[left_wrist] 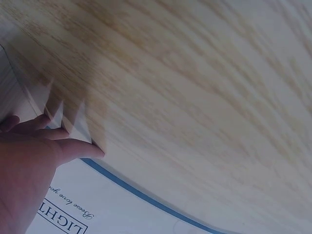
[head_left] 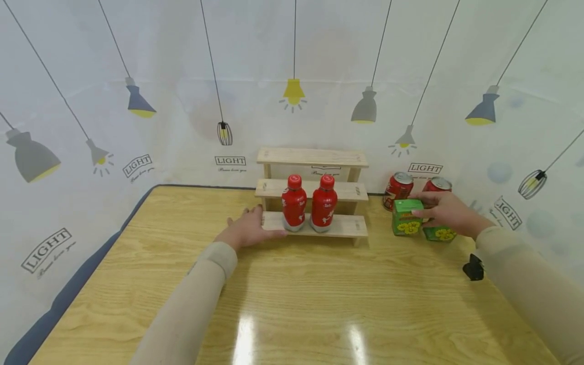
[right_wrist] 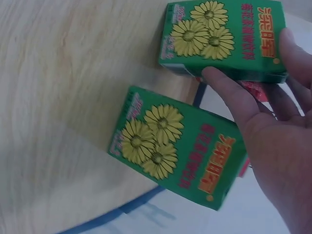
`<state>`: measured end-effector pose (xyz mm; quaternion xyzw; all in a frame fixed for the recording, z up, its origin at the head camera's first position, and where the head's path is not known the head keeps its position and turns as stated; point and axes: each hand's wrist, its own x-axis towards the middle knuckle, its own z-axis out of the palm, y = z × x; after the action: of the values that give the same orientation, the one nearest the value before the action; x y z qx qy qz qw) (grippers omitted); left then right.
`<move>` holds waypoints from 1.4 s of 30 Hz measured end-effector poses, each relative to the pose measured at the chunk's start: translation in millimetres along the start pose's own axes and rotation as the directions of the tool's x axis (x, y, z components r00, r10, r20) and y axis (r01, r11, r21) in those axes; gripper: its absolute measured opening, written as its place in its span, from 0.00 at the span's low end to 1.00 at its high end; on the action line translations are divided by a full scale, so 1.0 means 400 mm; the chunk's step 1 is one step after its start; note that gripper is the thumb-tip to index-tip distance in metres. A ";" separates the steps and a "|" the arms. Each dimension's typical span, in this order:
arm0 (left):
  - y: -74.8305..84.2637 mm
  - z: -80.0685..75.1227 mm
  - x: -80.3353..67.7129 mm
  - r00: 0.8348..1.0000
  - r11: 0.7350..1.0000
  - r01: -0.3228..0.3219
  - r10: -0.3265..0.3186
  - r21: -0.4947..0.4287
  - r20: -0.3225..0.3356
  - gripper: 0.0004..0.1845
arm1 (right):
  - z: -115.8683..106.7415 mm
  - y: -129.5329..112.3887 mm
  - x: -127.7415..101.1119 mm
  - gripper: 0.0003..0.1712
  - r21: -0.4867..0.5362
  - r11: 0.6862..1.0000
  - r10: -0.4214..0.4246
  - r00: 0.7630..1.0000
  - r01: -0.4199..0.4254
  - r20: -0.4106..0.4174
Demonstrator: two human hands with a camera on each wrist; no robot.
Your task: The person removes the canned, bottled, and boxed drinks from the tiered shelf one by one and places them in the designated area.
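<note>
My right hand grips a green drink carton with yellow flowers, thumb on one side and fingers on the other. Beside it a second green carton stands on the table, partly behind the hand in the head view. At the left end of a three-step wooden shelf, my left hand spreads its fingers, thumb along the lowest step's front edge. Two red bottles, a left one and a right one, stand upright on that lowest step.
Two red cans, one on the left and one on the right, stand behind the cartons. A small black object lies near my right sleeve. A printed white curtain backs the wooden table.
</note>
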<state>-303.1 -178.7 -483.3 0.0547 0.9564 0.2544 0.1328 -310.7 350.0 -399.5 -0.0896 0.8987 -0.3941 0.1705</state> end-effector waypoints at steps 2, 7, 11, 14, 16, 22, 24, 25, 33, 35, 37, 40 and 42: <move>0.000 -0.002 -0.001 1.000 1.000 -0.001 0.001 0.003 -0.004 0.84 | -0.007 -0.005 0.000 0.38 -0.048 0.999 -0.001 1.000 0.001 -0.002; -0.003 -0.004 -0.004 1.000 1.000 0.003 -0.003 0.013 -0.016 0.83 | -0.016 -0.016 0.002 0.37 -0.129 0.992 0.003 1.000 -0.004 -0.006; -0.004 -0.001 -0.005 1.000 1.000 0.001 -0.001 0.003 -0.012 0.82 | -0.012 -0.018 0.004 0.37 -0.173 0.985 0.009 1.000 -0.011 -0.011; -0.004 0.003 -0.004 1.000 1.000 0.001 -0.001 -0.003 -0.007 0.82 | -0.009 -0.016 0.003 0.37 -0.197 0.980 0.004 1.000 -0.007 -0.015; -0.003 0.005 -0.003 1.000 1.000 0.002 -0.002 0.003 -0.006 0.82 | -0.009 -0.016 0.002 0.36 -0.186 0.982 0.001 1.000 -0.003 -0.013; 0.002 0.005 -0.004 1.000 1.000 0.000 0.000 0.011 -0.014 0.82 | -0.008 -0.017 -0.001 0.36 -0.154 0.988 -0.002 1.000 0.001 -0.007; 0.003 0.004 -0.003 1.000 1.000 -0.004 0.004 0.008 -0.015 0.82 | -0.008 -0.019 -0.003 0.35 -0.157 0.988 -0.002 1.000 0.001 -0.006; 0.003 0.004 -0.003 1.000 1.000 -0.005 0.005 0.008 -0.015 0.82 | -0.008 -0.021 -0.003 0.35 -0.166 0.986 -0.005 1.000 0.005 -0.003; 0.004 0.006 0.003 1.000 1.000 -0.005 0.005 0.017 -0.005 0.84 | -0.055 -0.110 -0.004 0.37 -0.191 0.980 -0.056 0.998 0.060 0.027; 0.003 0.005 0.002 1.000 1.000 -0.004 0.004 0.020 -0.009 0.84 | -0.071 -0.149 -0.004 0.37 -0.191 0.979 -0.066 0.998 0.068 0.012; 0.003 0.004 0.001 1.000 1.000 -0.003 0.003 0.021 -0.015 0.84 | -0.082 -0.186 -0.002 0.37 -0.193 0.978 -0.081 0.997 0.079 -0.005; 0.001 0.003 -0.001 1.000 1.000 -0.005 0.005 0.023 -0.016 0.84 | -0.083 -0.243 -0.003 0.37 -0.178 0.980 -0.099 0.995 0.093 -0.026; 0.001 0.002 -0.003 1.000 1.000 -0.003 0.004 0.017 -0.015 0.83 | -0.073 -0.279 -0.003 0.38 -0.148 0.982 -0.119 0.992 0.113 -0.033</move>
<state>-301.7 -178.3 -483.6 0.0556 0.9595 0.2467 0.1244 -317.8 295.1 -298.3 -0.1461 0.9217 -0.3382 0.1215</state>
